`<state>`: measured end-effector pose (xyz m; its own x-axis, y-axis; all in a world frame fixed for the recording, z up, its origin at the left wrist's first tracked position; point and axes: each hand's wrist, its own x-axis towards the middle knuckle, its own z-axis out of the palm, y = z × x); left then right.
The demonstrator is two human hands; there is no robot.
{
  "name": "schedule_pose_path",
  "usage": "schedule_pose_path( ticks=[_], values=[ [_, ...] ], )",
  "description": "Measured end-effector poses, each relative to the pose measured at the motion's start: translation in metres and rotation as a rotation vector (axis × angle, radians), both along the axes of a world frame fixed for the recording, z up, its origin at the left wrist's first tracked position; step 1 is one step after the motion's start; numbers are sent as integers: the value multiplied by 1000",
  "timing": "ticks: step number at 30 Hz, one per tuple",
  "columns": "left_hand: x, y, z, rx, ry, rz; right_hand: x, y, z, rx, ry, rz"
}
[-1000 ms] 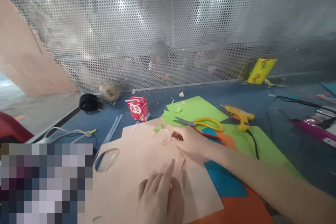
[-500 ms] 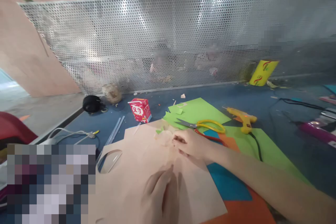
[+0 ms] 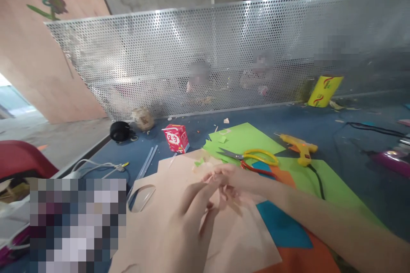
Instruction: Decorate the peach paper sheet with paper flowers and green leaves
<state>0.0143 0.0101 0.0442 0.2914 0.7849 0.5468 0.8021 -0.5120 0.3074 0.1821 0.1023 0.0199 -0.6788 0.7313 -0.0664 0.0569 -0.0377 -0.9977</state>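
My left hand (image 3: 197,209) and my right hand (image 3: 229,179) meet over a sheet of pale pink paper (image 3: 173,226) with a cut-out hole on its left side. The fingers of both hands are bent and pressed together. Whatever lies between them is hidden or too small to make out. Just beyond my right hand are a small green paper scrap (image 3: 199,162) and some pale scraps. Scissors (image 3: 245,155) with one yellow and one red handle rest open on the green paper (image 3: 246,134), close to my right wrist.
A yellow glue gun (image 3: 299,147) lies to the right, its black cord running over green paper. Blue paper (image 3: 283,226) and orange paper (image 3: 301,260) sit under my right forearm. A red drink carton (image 3: 177,138) stands behind the pink sheet. Clear sticks (image 3: 147,162) lie left, before a perforated metal screen (image 3: 179,51).
My left hand has moved up and forward to meet my right hand, whose fingers now touch it. The camera view has shifted slightly left and up.
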Motion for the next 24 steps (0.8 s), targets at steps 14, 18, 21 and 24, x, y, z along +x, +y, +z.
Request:
schedule_pose_path(
  ticks=[14,18,21,24],
  values=[
    [50,88,2,-573,-837,-39,2,22,-2,246,142,-565],
    [42,93,-4,-634,-916,34,3,21,-3,297,115,-557],
    [36,99,-5,-697,-929,15,3,22,-5,336,78,-522],
    [30,105,-5,-726,-928,-42,1,24,-8,301,93,-492]
  ],
)
